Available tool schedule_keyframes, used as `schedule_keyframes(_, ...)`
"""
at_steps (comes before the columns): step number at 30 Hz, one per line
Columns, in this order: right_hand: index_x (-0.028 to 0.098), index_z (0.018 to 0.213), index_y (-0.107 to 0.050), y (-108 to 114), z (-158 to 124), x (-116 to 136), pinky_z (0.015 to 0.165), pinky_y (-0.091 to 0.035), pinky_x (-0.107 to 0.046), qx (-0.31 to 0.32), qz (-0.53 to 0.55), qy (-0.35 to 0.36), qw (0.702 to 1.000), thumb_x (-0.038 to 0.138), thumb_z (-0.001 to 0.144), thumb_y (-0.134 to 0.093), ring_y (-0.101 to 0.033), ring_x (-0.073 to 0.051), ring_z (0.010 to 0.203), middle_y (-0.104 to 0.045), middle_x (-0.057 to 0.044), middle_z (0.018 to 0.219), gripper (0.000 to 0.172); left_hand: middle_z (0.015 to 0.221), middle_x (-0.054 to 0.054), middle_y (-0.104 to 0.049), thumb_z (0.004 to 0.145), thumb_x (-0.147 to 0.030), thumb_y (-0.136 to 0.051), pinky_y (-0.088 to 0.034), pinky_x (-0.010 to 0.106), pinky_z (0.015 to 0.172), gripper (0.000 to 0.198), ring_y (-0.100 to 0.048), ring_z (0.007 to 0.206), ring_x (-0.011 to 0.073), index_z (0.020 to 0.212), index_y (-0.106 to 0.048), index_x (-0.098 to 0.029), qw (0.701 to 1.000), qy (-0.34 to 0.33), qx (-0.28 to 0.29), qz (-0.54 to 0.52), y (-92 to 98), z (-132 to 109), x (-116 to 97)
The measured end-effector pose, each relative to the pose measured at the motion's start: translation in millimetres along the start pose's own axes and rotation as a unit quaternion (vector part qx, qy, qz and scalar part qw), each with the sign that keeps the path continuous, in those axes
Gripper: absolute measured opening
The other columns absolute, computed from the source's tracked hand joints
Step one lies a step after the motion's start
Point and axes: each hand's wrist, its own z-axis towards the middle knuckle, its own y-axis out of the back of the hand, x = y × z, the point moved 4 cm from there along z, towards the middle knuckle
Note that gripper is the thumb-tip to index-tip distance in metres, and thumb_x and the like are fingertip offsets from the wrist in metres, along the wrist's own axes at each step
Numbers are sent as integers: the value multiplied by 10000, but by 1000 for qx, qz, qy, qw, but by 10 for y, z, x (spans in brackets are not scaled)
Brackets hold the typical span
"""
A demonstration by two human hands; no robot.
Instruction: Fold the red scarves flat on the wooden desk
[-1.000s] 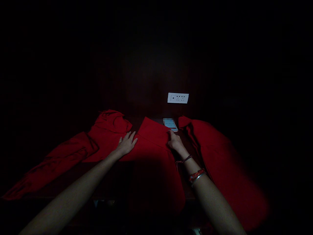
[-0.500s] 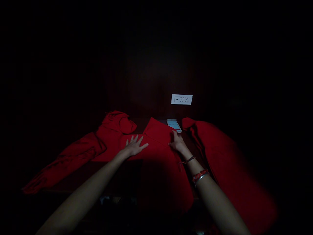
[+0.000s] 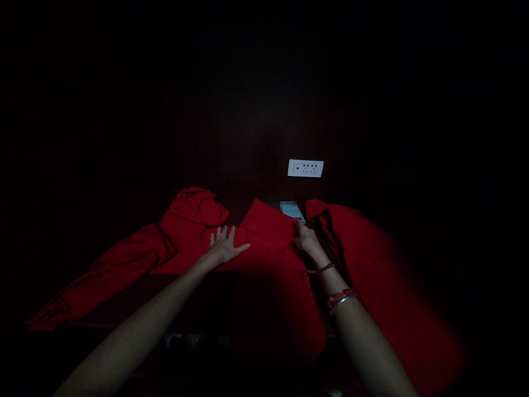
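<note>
A piece of red cloth (image 3: 270,264) lies in front of me, its upper part folded over into a pointed flap (image 3: 268,223). My left hand (image 3: 224,247) rests flat with fingers spread on red fabric just left of the flap. At the flap's right edge, my right hand (image 3: 306,240) has its fingers closed on the cloth; the fingertips are partly hidden. Another red garment (image 3: 185,231), bunched at its top, stretches away to the left and passes under or beside my left hand. Dim light hides where these pieces join.
A lit phone (image 3: 291,210) lies behind the flap. More red cloth (image 3: 372,259) spreads along the right side. A white wall socket (image 3: 306,168) sits on the dark wall beyond the table. Darkness covers the surroundings, and small pale objects below the table edge are unclear.
My right hand has shifted slightly right and its fingers have closed on the flap's edge. The left hand stays flat in nearly the same place. The view has moved a little.
</note>
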Motion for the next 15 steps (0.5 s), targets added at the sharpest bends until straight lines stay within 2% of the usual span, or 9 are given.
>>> schedule_keyframes(2,175,1272,-227,-8,4,-12,718,-408,-267,-12,-11,-19,1000,335,698,-537,-538,-218,920,-549,-129,1030,672,1366,158,-114,661,-696,-274,-99,438,980,912,-33,1245,294,1322,-125,-85,1000,-22,-16,-2,-22,24,-36)
schedule_keyframes(4,167,1259,-242,-32,0,-12,716,-412,-277,-11,-11,-40,999,387,684,-548,-542,-221,912,-544,-138,1032,688,1371,152,-93,690,-663,-275,-107,418,984,875,-38,1249,273,1323,-109,-83,999,-40,-27,-10,-35,50,-72)
schedule_keyframes(7,157,1243,-278,-42,-2,-7,692,-417,-243,2,4,-50,999,268,636,-602,-554,-207,884,-557,-128,1014,697,1372,149,-93,690,-657,-287,-126,416,980,875,-55,1248,276,1325,-96,-86,999,-40,-21,-24,-38,81,-75)
schedule_keyframes(11,172,1242,-299,67,13,-44,664,-412,-203,-8,56,-11,998,169,614,-584,-563,-174,840,-572,-80,1002,689,1364,156,-126,668,-682,-289,-139,447,966,914,-75,1235,321,1326,-85,-80,999,-8,35,-31,-36,81,7)
schedule_keyframes(15,168,1277,-239,91,11,-81,692,-408,-206,28,67,1,997,162,626,-575,-557,-169,862,-561,-81,1038,733,1366,141,-129,765,-563,-240,-128,482,955,734,-73,1233,327,1331,-85,-122,998,14,52,-22,-27,46,42)
